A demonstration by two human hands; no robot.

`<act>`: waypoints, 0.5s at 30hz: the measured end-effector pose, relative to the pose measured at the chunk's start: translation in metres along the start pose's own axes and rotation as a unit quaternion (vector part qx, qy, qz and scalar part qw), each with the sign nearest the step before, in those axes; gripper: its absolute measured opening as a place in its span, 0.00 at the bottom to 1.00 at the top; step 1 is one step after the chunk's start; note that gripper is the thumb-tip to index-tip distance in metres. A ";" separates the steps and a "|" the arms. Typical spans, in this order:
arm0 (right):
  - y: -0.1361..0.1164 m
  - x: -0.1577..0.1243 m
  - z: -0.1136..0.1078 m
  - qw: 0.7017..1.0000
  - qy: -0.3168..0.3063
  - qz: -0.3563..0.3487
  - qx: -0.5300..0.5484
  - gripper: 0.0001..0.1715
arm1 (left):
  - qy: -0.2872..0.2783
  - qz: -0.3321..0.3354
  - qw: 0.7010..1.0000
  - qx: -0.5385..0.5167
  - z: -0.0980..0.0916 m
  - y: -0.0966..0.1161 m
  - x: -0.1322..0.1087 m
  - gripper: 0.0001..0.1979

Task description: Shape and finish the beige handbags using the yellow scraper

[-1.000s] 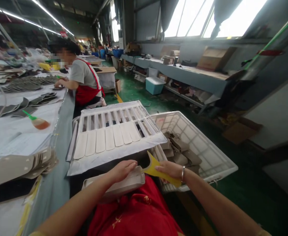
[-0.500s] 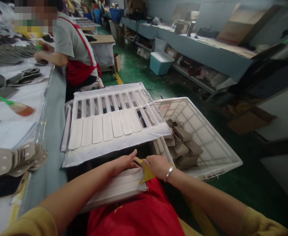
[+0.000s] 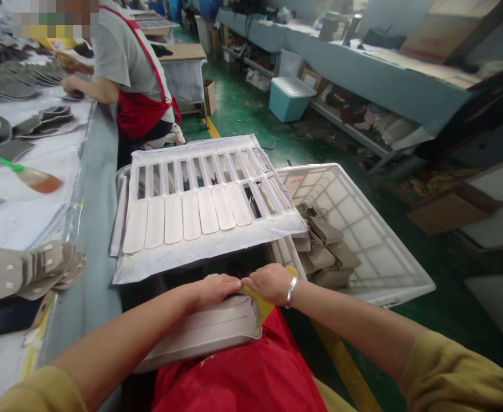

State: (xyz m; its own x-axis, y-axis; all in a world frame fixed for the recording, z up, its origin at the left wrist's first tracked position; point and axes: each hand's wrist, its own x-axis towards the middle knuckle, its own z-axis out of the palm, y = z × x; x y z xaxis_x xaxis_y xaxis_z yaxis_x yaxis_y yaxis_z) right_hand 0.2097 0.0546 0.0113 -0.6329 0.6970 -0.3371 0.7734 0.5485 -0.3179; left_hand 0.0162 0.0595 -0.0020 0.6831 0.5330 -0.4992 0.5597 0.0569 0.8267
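My right hand (image 3: 272, 284) is closed around a flat yellow scraper-like tool (image 3: 265, 308), its lower corner showing below the fingers. Beside it, my left hand (image 3: 217, 289) bends its fingers over a pale strip (image 3: 251, 297), most of which the hand hides. The fingertips of both hands meet at the right end of a low, pale, cloth-covered board (image 3: 208, 326) on my lap. Just beyond them a white slotted frame (image 3: 157, 266) lies tilted, with a row of pale rounded strips (image 3: 191, 216) in its near slots.
To the right stands a white plastic crate (image 3: 388, 246) holding folded brown-grey pieces (image 3: 326, 243). The worktable (image 3: 96, 166) on my left carries stacked grey pieces (image 3: 40, 266), a phone (image 3: 8, 316) and a green-handled brush (image 3: 36, 178). A co-worker in a red apron (image 3: 142, 114) sits ahead.
My left hand's fingers have come down and closed up against my right hand, over the pale strip. The yellow tool has tilted and shifted slightly right. The view has also moved a little.
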 end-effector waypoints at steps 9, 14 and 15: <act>-0.001 0.004 -0.002 0.999 -0.023 -0.021 -0.013 0.35 | 0.007 0.022 0.997 0.078 0.009 -0.006 -0.005 0.26; -0.006 0.011 -0.004 0.996 -0.030 -0.059 -0.066 0.34 | 0.011 -0.024 0.982 0.187 0.015 0.005 -0.020 0.29; -0.008 0.014 -0.005 0.994 -0.030 -0.072 -0.074 0.33 | 0.018 -0.040 0.976 0.213 0.016 0.008 -0.024 0.29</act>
State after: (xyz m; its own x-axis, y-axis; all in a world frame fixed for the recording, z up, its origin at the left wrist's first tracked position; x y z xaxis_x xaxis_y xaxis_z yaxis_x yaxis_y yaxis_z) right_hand 0.1953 0.0623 0.0133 -0.7355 0.5799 -0.3502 0.6683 0.7057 -0.2350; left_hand 0.0119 0.0332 0.0121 0.6163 0.5716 -0.5417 0.7601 -0.2518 0.5991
